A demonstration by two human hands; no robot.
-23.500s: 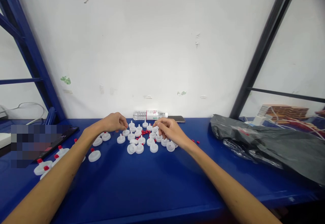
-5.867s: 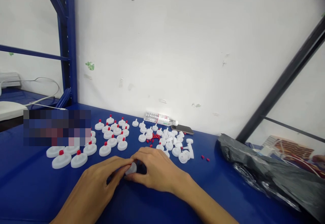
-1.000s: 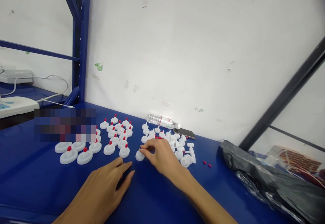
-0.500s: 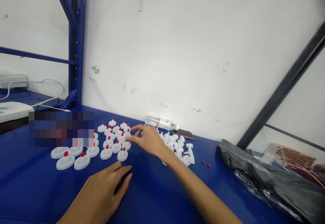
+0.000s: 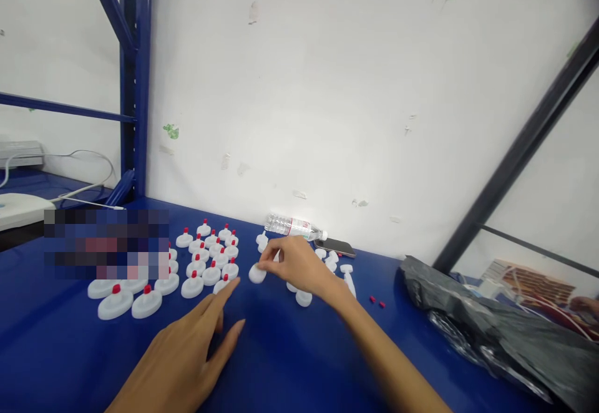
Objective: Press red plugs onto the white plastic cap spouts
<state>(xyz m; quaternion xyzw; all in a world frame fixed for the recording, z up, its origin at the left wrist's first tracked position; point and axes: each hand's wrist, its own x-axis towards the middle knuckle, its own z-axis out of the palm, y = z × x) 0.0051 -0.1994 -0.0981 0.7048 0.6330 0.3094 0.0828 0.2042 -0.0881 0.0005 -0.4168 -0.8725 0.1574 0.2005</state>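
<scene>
Between the thumb and fingers of my right hand [image 5: 292, 263] is a round white cap [image 5: 257, 273], low over the blue table and just right of a cluster of similar pieces. Each of those is a white disc with a short red-tipped stem, such as this red-tipped cap [image 5: 192, 284]; several stand upright in rows. My left hand [image 5: 187, 344] is empty, its fingers apart, with the index fingertip close to the nearest of them. Beyond and under my right hand lies a pile of loose white caps [image 5: 304, 299], partly hidden by that hand and forearm.
A clear bottle [image 5: 292, 226] lies along the wall beside a dark phone [image 5: 335, 247]. Two small red tips [image 5: 377, 302] rest on the blue table [image 5: 290, 363]. At right is a grey plastic bag [image 5: 496, 325]; a blue post [image 5: 135, 88] rises at left. A blurred patch hides the left side.
My right hand has moved from the red-tipped cluster to the right and now pinches a white cap. My left hand's fingers have spread and stretched forward. The view has shifted slightly.
</scene>
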